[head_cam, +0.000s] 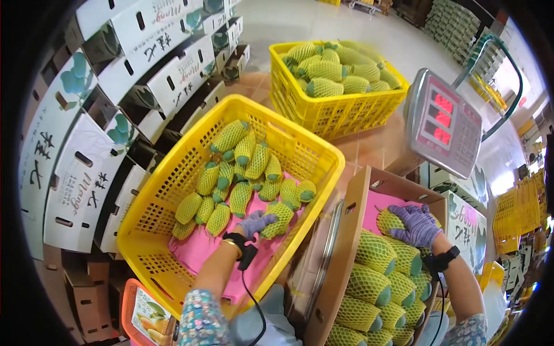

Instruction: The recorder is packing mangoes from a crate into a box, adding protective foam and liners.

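Note:
Green mangoes in yellow foam nets lie in a yellow plastic crate (149,173) lined with pink sheeting (203,255). My left hand (255,224), in a purple knit glove, grips one netted mango (280,218) at the crate's right side. Over in an open cardboard carton (335,272), rows of netted mangoes (372,285) lie side by side. My right hand (416,225), gloved alike, has its fingers over another netted mango (387,220) at the carton's far end, beside bare pink lining (375,207). That mango is partly hidden under the palm.
A second yellow crate (337,112), heaped with netted mangoes, stands beyond. A digital scale display (446,123) rises behind the carton. Printed mango cartons (82,186) are stacked at left. An orange basket (130,298) sits at lower left. Cables hang from both wrist straps.

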Tool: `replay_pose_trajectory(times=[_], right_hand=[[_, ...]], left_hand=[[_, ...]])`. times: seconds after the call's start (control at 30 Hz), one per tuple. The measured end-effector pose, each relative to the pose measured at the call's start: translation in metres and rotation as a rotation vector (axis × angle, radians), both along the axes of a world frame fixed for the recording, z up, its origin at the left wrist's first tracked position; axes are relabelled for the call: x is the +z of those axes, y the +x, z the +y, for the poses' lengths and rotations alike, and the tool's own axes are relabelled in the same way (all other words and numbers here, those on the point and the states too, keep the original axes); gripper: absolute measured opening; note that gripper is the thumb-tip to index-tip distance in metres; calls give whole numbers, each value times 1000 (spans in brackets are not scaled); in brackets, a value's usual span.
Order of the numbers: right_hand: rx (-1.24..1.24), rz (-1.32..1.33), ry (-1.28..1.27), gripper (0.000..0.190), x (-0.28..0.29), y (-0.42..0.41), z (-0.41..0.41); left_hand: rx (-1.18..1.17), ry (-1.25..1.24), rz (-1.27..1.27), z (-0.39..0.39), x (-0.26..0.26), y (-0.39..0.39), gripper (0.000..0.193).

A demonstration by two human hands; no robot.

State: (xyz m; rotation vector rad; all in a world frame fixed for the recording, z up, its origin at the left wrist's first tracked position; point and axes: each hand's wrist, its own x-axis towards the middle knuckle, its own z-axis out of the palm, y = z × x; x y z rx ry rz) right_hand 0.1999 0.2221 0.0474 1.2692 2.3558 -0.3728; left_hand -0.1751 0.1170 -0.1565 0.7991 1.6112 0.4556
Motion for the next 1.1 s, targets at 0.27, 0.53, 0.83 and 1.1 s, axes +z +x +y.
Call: replay_pose_trajectory(times=[0.27,0.53,0.83,1.1], right_hand=[[572,888,468,42,49,-70,-101],[762,918,466,53,112,-13,-165],[-324,388,205,68,115,12,-82],[-317,51,-39,75,35,-59,-5]], left_hand=[[-165,41,-719,-39,189,-3,60],[-469,40,-885,-80,281,126,60],[686,777,-873,-36,290,142,43],[877,513,-1018,-33,242,129,29]])
